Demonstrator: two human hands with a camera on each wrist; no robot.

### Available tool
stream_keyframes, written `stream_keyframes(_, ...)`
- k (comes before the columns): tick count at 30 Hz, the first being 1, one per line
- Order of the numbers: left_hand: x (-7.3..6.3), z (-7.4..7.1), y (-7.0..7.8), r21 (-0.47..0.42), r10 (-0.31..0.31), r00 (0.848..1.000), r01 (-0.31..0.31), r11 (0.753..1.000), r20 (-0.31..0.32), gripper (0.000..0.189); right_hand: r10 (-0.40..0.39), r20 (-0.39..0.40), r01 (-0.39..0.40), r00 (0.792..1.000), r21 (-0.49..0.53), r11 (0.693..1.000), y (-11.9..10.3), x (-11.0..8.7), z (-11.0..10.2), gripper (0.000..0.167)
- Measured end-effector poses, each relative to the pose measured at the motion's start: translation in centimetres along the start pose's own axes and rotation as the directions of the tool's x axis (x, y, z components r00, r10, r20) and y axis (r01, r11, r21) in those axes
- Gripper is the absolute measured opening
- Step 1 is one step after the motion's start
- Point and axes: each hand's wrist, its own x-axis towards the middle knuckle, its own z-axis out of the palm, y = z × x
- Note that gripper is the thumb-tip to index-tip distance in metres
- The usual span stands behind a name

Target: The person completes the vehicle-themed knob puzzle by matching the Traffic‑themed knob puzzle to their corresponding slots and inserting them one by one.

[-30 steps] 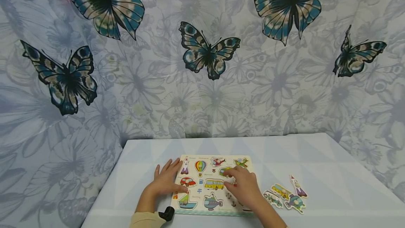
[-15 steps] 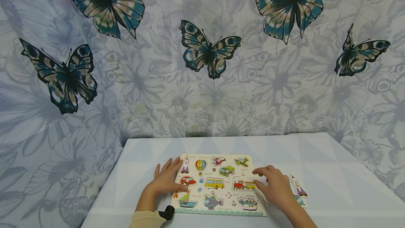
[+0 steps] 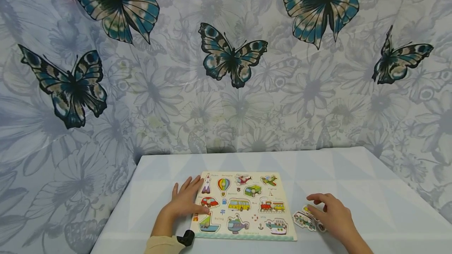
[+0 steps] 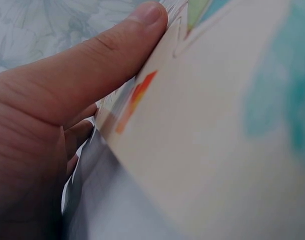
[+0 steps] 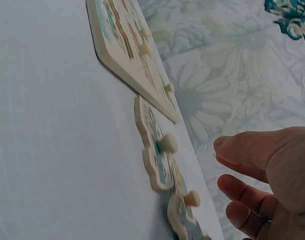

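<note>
1. The loose pieces, among them a grey-green vehicle piece (image 3: 304, 221) with a yellow piece (image 3: 306, 209) partly showing, lie on the worktop (image 3: 374, 191) just past the picture board (image 3: 254, 225), between its three and four o'clock; the right hand hides part of the pile.
2. The right hand (image 3: 331, 215) is above the pieces; its grip is fairly wide, thumb and fingers parted, and no held piece shows. The grey-green piece is at its nine o'clock.
3. The left hand (image 3: 185, 202) rests at the board's nine o'clock, its grip spread with the thumb over the face, which should steady a light board.
4. The pieces look flat, stiff and light, probably wood or pressed board; neither fragile nor soft, I judge.
5. A pale round knob (image 5: 168, 144) stands up from one piece, the best place for a thumb-and-finger pinch.
6. The smooth faces may slip under a fingertip, and the pieces crowd or overlap, so a straight lift by the knob would disturb neighbours least.
</note>
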Motion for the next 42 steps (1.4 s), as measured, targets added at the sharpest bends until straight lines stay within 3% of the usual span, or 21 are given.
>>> stream_keyframes(21, 0.3, 0.2, -0.3, 0.009, -0.021, 1.0, 0.021, 1.0, -0.007, 0.115, 0.037, 0.025, -0.036, 0.999, -0.017, 0.999, 2.4, 0.1, 0.8, 0.025)
stream_keyframes(29, 0.4, 0.1, -0.3, 0.014, -0.014, 1.0, 0.014, 1.0, -0.009, 0.117, 0.044, 0.007, -0.044, 0.999, -0.009, 0.999, 2.7, 0.1, 1.1, 0.015)
stream_keyframes(42, 0.4, 0.2, -0.1, 0.014, -0.015, 1.0, 0.015, 1.0, -0.002, 0.116, 0.051, -0.006, -0.051, 0.999, -0.007, 0.999, 2.8, 0.0, 1.2, 0.012)
